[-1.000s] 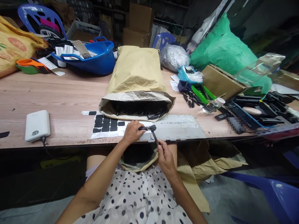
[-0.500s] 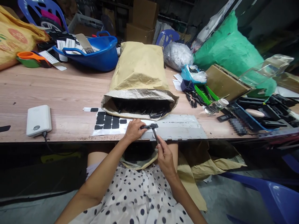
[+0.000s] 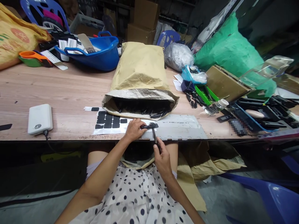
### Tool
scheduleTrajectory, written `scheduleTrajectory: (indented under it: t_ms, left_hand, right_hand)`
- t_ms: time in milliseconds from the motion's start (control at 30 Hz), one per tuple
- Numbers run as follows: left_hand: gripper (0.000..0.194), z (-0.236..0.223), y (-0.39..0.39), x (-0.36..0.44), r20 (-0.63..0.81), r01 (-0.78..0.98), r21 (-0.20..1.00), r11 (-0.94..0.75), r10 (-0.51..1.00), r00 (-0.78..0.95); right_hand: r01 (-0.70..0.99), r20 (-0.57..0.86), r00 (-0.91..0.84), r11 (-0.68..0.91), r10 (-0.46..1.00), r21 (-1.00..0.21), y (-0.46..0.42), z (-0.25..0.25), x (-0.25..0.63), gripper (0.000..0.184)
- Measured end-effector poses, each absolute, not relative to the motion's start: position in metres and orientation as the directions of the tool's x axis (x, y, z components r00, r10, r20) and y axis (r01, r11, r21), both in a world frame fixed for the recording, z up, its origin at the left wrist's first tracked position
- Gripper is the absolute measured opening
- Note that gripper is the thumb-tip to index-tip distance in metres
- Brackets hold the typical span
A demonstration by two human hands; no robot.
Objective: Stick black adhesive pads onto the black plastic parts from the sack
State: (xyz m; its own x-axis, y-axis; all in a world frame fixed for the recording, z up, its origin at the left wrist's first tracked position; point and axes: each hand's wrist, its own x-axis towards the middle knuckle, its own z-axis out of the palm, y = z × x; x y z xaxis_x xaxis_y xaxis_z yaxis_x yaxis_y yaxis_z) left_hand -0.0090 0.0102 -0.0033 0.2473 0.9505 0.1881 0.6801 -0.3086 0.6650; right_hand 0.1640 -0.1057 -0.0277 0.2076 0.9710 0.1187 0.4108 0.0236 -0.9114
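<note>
My left hand (image 3: 135, 129) rests at the table's front edge, its fingers pinching a small black part (image 3: 145, 127) against a grey board (image 3: 177, 132). My right hand (image 3: 163, 157) is wrapped round the dark handle of what looks like a small hammer (image 3: 154, 135). The round head of this tool lies over the right end of the black part; whether they touch is hard to tell. Left of my left hand, a white sheet with several black rounded stickers (image 3: 107, 120) lies flat. Just beyond my hands, the open mouth of a tan sack (image 3: 140, 68) shows many black pieces.
A white power bank (image 3: 40, 119) with a cable sits on the left. Farther back stands a blue basin (image 3: 98, 53) holding small boxes. To the right are a green tray (image 3: 205, 95), a clear bottle (image 3: 216, 106) and black parts. Another open sack (image 3: 137, 155) is at my lap.
My right hand has shifted slightly downward and left, and the tool handle stands a little steeper. My left hand keeps its hold on the black part. The view has moved slightly.
</note>
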Motion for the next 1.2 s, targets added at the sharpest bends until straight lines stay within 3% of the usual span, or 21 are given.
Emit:
scheduleTrajectory:
  t_ms: [133,433,600,733,867,1000,1067,1200]
  left_hand:
    - [0.009,-0.001,0.009,-0.008,0.194,0.684,0.661,-0.308,0.951,0.241]
    - [0.006,-0.001,0.008,-0.007,0.212,0.701,0.651,-0.29,0.957,0.199]
    - [0.011,0.007,-0.015,-0.017,0.419,0.584,0.708,-0.398,0.902,0.106]
    - [0.016,0.004,-0.063,-0.029,0.554,0.449,0.675,-0.585,0.804,0.216]
    - [0.019,-0.021,-0.1,-0.037,0.399,0.549,0.661,-0.511,0.86,0.32]
    - [0.019,-0.045,-0.109,-0.038,0.119,0.784,0.57,-0.246,0.969,0.218]
    - [0.018,-0.045,-0.108,-0.038,0.038,0.83,0.524,-0.192,0.978,0.203]
    - [0.017,-0.022,-0.092,-0.036,0.137,0.789,0.568,-0.233,0.973,0.188]
  right_hand:
    - [0.315,0.022,0.276,-0.069,0.961,-0.947,-0.108,-0.036,0.168,0.048]
    - [0.056,-0.23,0.233,-0.25,0.945,-0.967,-0.117,-0.036,0.159,0.057]
    - [0.101,-0.187,0.25,-0.218,0.95,-0.971,-0.117,-0.045,0.162,0.052]
    - [0.187,-0.186,0.223,-0.229,0.957,-0.955,-0.12,-0.058,0.168,0.041]
    - [0.317,-0.172,0.097,-0.194,0.98,-0.928,-0.122,-0.062,0.168,0.04]
    - [0.391,-0.162,0.09,-0.184,0.983,-0.902,-0.123,-0.056,0.161,0.04]
    - [0.405,-0.165,0.097,-0.19,0.982,-0.894,-0.123,-0.054,0.16,0.04]
    - [0.416,-0.144,0.114,-0.179,0.983,-0.892,-0.123,-0.055,0.16,0.038]
